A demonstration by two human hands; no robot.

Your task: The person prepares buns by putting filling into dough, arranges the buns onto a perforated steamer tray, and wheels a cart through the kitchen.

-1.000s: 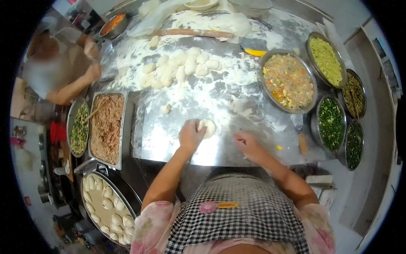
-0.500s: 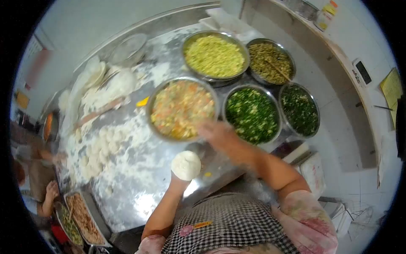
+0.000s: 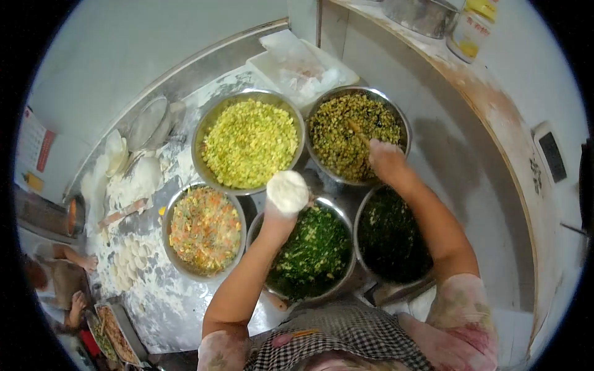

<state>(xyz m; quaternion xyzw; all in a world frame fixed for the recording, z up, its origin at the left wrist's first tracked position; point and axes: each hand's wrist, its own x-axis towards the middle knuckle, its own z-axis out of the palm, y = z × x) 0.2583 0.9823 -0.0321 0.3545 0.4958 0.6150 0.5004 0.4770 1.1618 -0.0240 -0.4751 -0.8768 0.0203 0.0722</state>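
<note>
A round flat dough wrapper (image 3: 288, 192) lies on my left hand (image 3: 279, 217), held above the gap between the bowl of yellow-green filling (image 3: 250, 143) and the bowl of green filling (image 3: 312, 250). My right hand (image 3: 388, 161) is closed on a wooden stick (image 3: 358, 132) that stands in the bowl of brownish-green filling (image 3: 352, 133). Beside them are a bowl of orange and yellow filling (image 3: 205, 230) and a bowl of dark green filling (image 3: 393, 238), partly under my right forearm.
Dough pieces (image 3: 130, 263) and a rolling pin (image 3: 124, 211) lie on the floured table (image 3: 162, 303). Two trays of filling (image 3: 117, 334) stand lower left, near another person (image 3: 62, 281). Behind the bowls sits a white tub (image 3: 266, 67); a shelf (image 3: 489, 102) curves along the right.
The view has swung right towards the bowls. My left hand has lifted the wrapper off the table and carried it over the bowls. My right hand has reached the far bowl and taken hold of the stick.
</note>
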